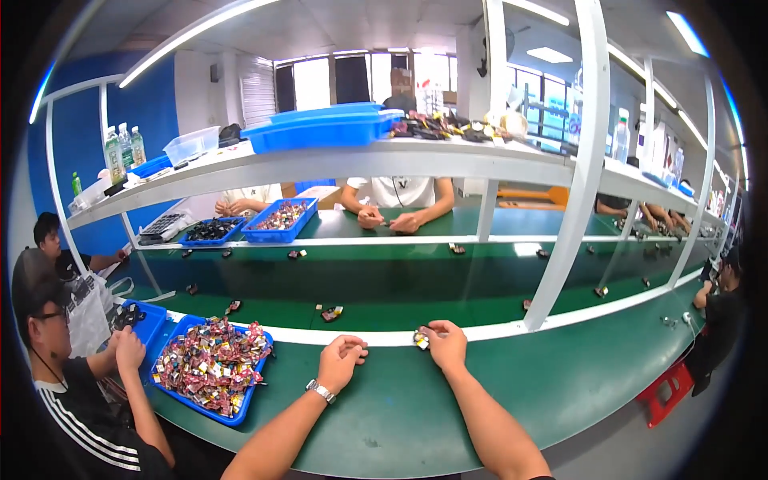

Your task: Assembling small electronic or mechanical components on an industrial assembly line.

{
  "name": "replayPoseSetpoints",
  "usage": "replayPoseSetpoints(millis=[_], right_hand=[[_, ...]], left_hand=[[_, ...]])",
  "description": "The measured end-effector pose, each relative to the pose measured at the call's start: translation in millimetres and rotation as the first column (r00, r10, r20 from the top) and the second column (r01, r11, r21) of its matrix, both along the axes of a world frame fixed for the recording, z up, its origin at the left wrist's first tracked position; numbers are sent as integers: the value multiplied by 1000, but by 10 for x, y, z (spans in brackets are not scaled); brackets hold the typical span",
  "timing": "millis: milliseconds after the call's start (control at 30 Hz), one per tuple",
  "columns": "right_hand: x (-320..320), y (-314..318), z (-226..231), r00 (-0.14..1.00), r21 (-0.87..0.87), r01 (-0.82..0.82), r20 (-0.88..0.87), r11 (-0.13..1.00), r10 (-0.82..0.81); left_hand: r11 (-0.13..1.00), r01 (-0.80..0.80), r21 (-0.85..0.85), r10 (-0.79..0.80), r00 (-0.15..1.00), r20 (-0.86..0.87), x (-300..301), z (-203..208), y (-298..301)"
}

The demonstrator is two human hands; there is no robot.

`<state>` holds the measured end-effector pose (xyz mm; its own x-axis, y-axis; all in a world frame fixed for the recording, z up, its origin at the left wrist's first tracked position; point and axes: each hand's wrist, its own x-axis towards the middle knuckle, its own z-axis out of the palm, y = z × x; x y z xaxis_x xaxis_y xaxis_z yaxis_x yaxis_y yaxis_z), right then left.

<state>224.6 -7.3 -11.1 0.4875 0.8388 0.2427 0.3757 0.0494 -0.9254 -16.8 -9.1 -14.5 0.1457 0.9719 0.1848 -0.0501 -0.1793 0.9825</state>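
Observation:
My right hand (448,346) pinches a small electronic part (421,339) with black, white and yellow areas, just at the white rail along the bench. Its fine detail is too small to make out. To the left, my left hand (342,365), with a metal-banded watch on the wrist, hovers over the green bench with fingers loosely curled and apart, nothing visible in it. Left of that hand stands a blue tray (266,376) heaped with small parts (210,364) in dark red, white, yellow and black.
Beyond the rail, a green conveyor belt (416,308) carries scattered parts. White posts (564,216) hold a shelf (448,164) with blue trays and bottles. A co-worker (88,384) sits at left by another blue tray; others work across and at far right, near a red stool (668,394).

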Motion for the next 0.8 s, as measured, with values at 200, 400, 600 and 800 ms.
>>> replayPoseSetpoints(millis=[200,400,600,800], right_hand=[[174,405,29,984,-9,-31,-178,999,29],[417,533,-168,900,223,182,355,957,-254],[623,185,1183,864,722,106,274,684,-423],[1245,73,2927,461,880,70,390,471,-797]], left_hand=[[996,84,8,-84,996,0,43,-101,79],[992,128,-6,-128,992,9,78,-74,97],[994,105,-7,-104,980,-168,-8,-65,56],[987,131,91,-105,964,-245,32,-77,48]])
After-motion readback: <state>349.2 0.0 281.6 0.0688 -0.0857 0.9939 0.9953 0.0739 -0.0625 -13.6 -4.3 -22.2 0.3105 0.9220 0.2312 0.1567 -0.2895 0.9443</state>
